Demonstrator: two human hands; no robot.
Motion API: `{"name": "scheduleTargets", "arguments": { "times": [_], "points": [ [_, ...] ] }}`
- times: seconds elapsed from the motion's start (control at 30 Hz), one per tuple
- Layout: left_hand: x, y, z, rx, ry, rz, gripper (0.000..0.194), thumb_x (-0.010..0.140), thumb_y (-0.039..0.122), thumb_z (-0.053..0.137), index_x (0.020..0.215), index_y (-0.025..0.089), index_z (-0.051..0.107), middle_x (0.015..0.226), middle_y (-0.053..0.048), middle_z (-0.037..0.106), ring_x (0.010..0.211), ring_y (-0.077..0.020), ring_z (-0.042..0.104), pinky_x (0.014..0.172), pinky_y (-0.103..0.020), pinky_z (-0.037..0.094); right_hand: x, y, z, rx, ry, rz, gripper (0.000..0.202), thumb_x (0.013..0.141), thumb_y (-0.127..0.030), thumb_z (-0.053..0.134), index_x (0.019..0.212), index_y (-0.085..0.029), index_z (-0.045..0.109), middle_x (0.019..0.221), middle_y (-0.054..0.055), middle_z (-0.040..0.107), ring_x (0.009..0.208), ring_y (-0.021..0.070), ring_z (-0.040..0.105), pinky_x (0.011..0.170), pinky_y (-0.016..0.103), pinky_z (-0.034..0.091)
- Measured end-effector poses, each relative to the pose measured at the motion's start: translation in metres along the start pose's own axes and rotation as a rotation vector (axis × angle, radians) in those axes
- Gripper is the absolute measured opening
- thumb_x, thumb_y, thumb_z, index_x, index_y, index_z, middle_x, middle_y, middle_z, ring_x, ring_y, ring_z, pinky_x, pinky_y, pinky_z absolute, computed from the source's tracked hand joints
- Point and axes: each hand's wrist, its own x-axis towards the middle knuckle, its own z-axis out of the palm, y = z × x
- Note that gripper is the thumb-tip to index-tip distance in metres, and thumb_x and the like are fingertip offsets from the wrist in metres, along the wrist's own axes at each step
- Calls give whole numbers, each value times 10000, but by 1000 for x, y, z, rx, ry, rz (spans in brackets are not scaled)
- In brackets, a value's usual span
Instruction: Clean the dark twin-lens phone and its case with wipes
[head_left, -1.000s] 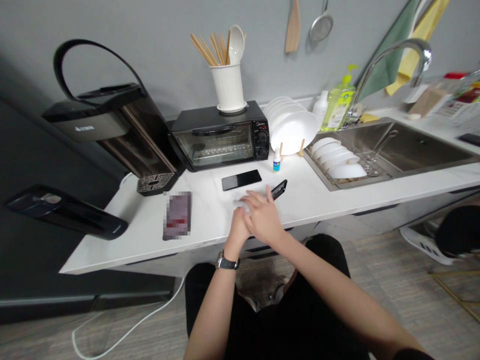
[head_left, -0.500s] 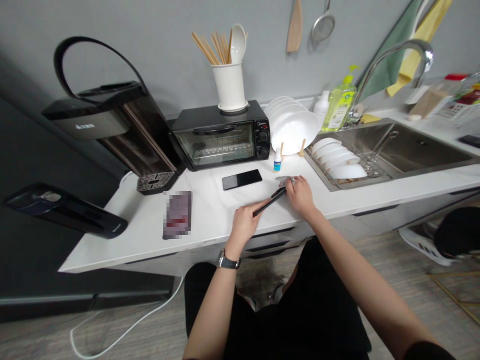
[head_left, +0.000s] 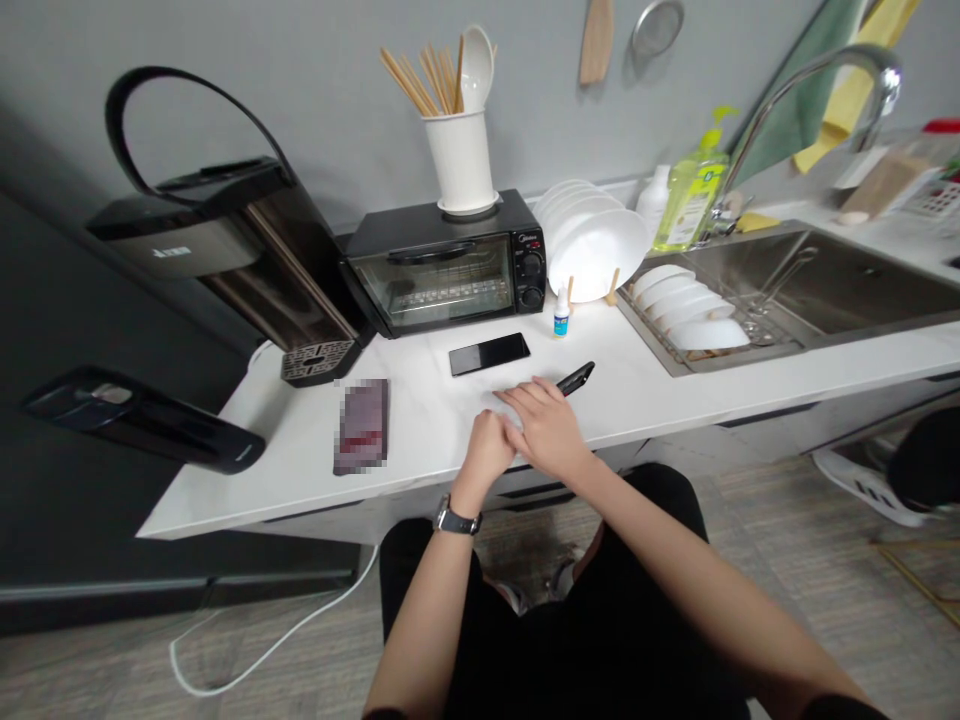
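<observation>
Behind hands, blk obj. part-hidden

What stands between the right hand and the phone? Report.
Nothing visible: bare counter shows between the right hand and the phone. The dark object sticks out past that hand to the right, and the bottle stands right of the phone, both off that path. A pale thing partly under the hand is too hidden to name.

Left forearm and right forearm slant inward to where the right hand, its back up and fingers outstretched, meets the left hand, loosely curled.
</observation>
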Motion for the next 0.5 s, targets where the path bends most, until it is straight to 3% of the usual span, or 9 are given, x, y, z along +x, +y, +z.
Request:
{"name": "scheduleTargets", "arguments": {
  "times": [0.07,0.17,0.27,0.37,0.43,0.5],
  "points": [
    [0,8,-4,-51,-58,14,231,968,233,565,921,173,783,953,-91,810,901,-248,746,852,-319,564,-1,34,-9,-68,49,79,345,1041,-255,419,1222,-156,697,1121,111,747,1103,267,620,1162,469,368],
    [1,18,-8,-106,-50,22,266,999,357,575,1032,211,795,1048,-60,817,1005,-265,750,895,-314,551,0,85,-20,-162,88,278,391,1053,-250,358,1042,-148,735,1005,127,745,1013,271,648,1101,447,412],
    [1,21,-7,-92,-32,2,277,996,369,583,990,202,804,984,-57,822,1020,-276,751,900,-311,547,5,110,-24,-200,58,470,469,1061,-243,309,933,-144,749,865,136,728,894,275,673,990,424,469],
    [1,19,-6,-89,-29,7,293,1001,380,569,1026,201,800,988,-57,820,1004,-268,751,869,-303,553,9,89,-19,-182,142,437,416,1050,-239,344,1011,-143,747,984,150,751,1000,300,664,1055,484,440],
    [1,14,-4,-75,-38,9,282,1001,338,553,1024,193,793,989,-67,818,959,-257,751,832,-295,555,10,55,-11,-134,197,325,360,1042,-234,386,1125,-161,728,1140,133,751,1145,308,625,1182,562,324],
    [1,8,-2,-27,-26,9,244,968,232,550,941,161,782,928,-93,809,896,-253,744,807,-299,556,9,16,-3,-54,153,210,334,1040,-232,417,1188,-189,713,1168,104,752,1180,284,615,1252,579,222]
  ]
}}
